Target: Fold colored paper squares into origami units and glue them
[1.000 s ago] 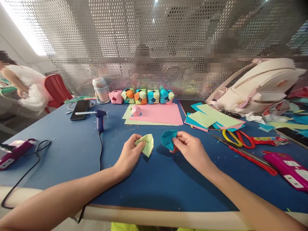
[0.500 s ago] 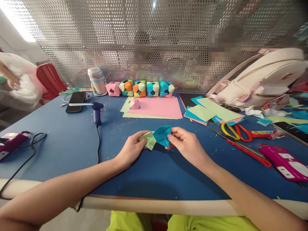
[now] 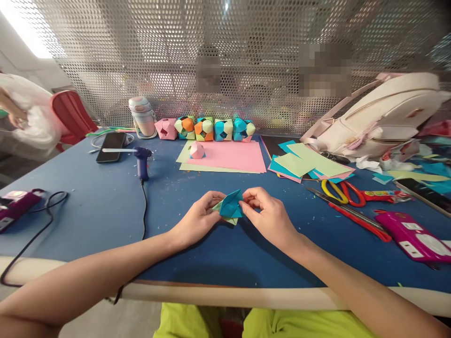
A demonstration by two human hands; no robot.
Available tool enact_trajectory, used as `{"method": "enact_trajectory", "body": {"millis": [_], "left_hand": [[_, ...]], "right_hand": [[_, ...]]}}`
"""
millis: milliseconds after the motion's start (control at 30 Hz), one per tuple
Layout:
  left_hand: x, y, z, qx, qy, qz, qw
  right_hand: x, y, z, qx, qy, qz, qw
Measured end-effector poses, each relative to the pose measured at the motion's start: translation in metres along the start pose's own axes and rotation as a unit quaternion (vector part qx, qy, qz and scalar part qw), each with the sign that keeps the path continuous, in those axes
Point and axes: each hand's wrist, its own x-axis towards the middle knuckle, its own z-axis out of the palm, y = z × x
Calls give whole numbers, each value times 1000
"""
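Just above the table, my left hand (image 3: pixel 200 218) is closed on a folded light green paper piece (image 3: pixel 230 220). A folded blue paper piece (image 3: pixel 231 205) overlaps the green one and covers most of it. My right hand (image 3: pixel 266 213) pinches the blue piece at its right edge. Whether the two pieces are joined I cannot tell. Behind the hands a small pink and green folded paper shape (image 3: pixel 197 150) sits on flat pink sheets (image 3: pixel 243 155).
Left stand a glue gun (image 3: pixel 143 164), a phone (image 3: pixel 111 146) and a bottle (image 3: pixel 141 117). Folded paper balls (image 3: pixel 204 129) line the back. Right lie paper squares (image 3: pixel 296 164), scissors (image 3: pixel 343 193), a cutter (image 3: pixel 352 216), a magenta power strip (image 3: pixel 414 237) and a backpack (image 3: pixel 391 112).
The blue piece has moved left and now lies over the green piece, where before they met side by side. My two hands are closer together.
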Motion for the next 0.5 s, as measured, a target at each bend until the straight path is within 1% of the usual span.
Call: {"method": "enact_trajectory", "body": {"millis": [100, 233, 500], "left_hand": [[-1, 4, 1, -41, 5, -22, 999], [-2, 9, 1, -35, 8, -27, 999], [-3, 8, -3, -11, -20, -4, 1000]], "right_hand": [[0, 1, -2, -18, 2, -16, 1000], [0, 1, -3, -19, -6, -19, 1000], [2, -1, -6, -24, 8, -78, 997]]}}
